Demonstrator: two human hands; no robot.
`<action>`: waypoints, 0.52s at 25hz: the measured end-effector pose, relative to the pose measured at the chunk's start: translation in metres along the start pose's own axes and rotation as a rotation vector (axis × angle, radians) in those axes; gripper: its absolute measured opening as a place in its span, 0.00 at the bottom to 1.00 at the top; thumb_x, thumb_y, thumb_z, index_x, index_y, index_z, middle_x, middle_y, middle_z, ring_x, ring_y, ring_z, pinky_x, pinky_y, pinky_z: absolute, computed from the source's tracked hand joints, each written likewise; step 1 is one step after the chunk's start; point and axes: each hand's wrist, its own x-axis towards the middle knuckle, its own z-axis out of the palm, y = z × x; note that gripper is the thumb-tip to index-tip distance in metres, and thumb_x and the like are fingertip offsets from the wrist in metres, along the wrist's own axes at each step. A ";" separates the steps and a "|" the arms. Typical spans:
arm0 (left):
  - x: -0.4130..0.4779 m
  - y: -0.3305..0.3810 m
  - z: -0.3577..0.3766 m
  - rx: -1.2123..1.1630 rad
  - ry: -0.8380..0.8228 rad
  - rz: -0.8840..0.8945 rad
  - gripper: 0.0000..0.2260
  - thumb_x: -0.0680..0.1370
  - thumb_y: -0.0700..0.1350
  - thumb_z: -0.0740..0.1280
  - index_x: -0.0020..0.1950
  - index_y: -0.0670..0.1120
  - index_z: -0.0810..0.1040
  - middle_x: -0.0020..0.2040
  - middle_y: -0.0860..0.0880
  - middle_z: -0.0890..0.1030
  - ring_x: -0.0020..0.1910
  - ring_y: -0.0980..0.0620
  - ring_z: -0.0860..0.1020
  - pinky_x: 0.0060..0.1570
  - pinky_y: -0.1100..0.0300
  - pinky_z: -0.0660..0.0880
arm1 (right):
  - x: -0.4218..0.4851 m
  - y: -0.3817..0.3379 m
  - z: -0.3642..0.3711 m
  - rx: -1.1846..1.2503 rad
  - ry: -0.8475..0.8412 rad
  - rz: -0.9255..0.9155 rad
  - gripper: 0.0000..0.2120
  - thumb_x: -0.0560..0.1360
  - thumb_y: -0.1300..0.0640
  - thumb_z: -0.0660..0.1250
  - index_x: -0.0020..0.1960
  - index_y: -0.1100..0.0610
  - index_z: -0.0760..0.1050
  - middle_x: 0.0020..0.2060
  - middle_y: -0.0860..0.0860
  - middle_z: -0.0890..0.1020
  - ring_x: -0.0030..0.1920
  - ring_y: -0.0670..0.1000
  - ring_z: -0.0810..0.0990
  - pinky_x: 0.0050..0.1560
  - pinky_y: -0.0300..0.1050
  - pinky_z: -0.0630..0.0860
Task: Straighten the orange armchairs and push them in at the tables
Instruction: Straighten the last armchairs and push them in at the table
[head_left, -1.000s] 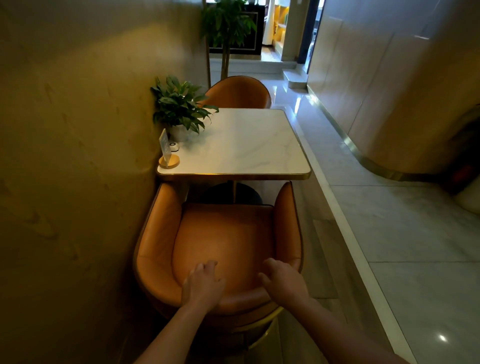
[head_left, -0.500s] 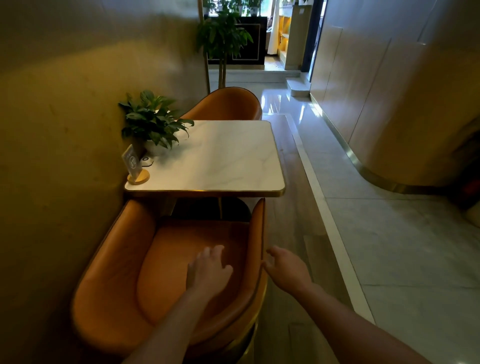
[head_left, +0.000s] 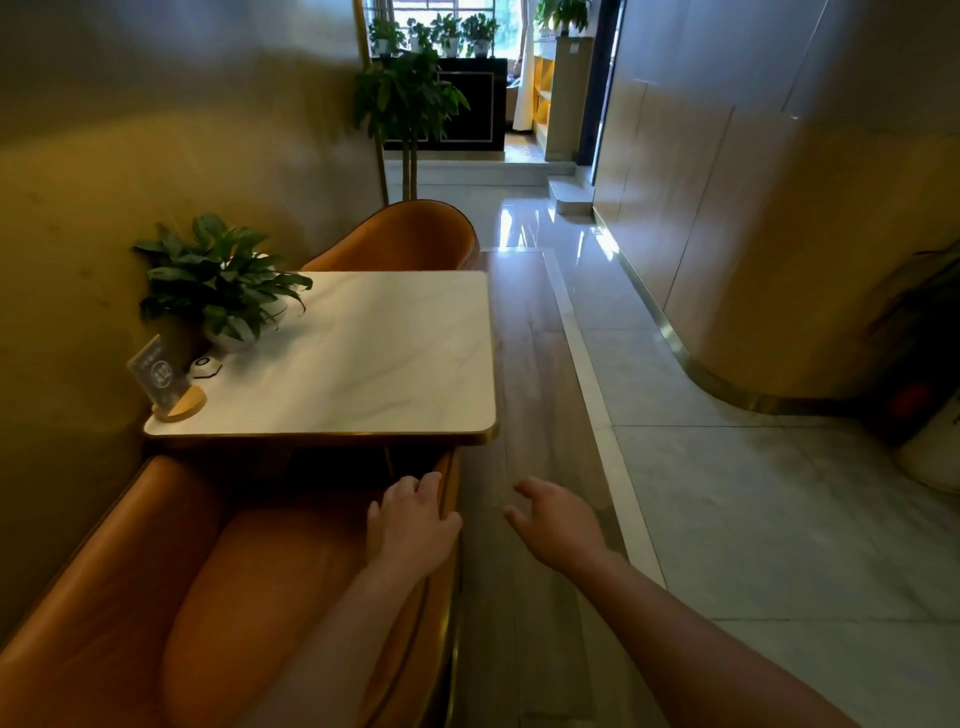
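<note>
Left grip hangs over the aisle-side armrest of the near orange armchair, just short of the near edge of the desk. Its fingers are loosely bent and released, clasping nothing, and I cannot tell whether they touch the rim. Right grip is released too, with fingers spread in the air over the wooden floor strip beside the desk's near corner.

A clear sign card on a round wooden base stands on the desk's near wall-side corner. It carries pale printing, too blurred to read. A small white call button sits just beside it, and a potted plant stands further along the same edge.

The near armchair is pushed in, both armrests reaching the desk's near edge. The far orange armchair sits tight against the desk's far edge, angled a little towards the aisle.

The desk's wall-side edge runs along the wall. Off its aisle-side edge lie the wooden strip, a pale kerb line, then open tiled floor. A tall plant stands beyond the desk's far side.
</note>
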 end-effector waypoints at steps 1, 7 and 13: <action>0.014 0.010 0.004 0.011 0.013 -0.001 0.26 0.80 0.55 0.61 0.78 0.52 0.60 0.70 0.49 0.69 0.70 0.49 0.67 0.70 0.49 0.64 | 0.013 0.009 -0.007 -0.009 0.004 0.007 0.21 0.80 0.43 0.64 0.69 0.50 0.72 0.59 0.47 0.80 0.56 0.45 0.79 0.53 0.41 0.77; 0.115 0.055 0.024 0.043 0.040 -0.033 0.25 0.80 0.57 0.61 0.76 0.52 0.63 0.71 0.48 0.70 0.71 0.48 0.67 0.71 0.46 0.65 | 0.107 0.047 -0.044 -0.042 0.012 0.029 0.21 0.80 0.44 0.64 0.70 0.51 0.71 0.60 0.49 0.80 0.57 0.47 0.79 0.54 0.42 0.77; 0.205 0.091 0.024 0.081 0.019 -0.001 0.25 0.82 0.57 0.58 0.77 0.53 0.60 0.74 0.48 0.67 0.73 0.49 0.66 0.72 0.48 0.64 | 0.194 0.077 -0.078 -0.035 -0.007 0.068 0.21 0.80 0.45 0.64 0.70 0.51 0.71 0.60 0.50 0.81 0.57 0.48 0.79 0.57 0.44 0.77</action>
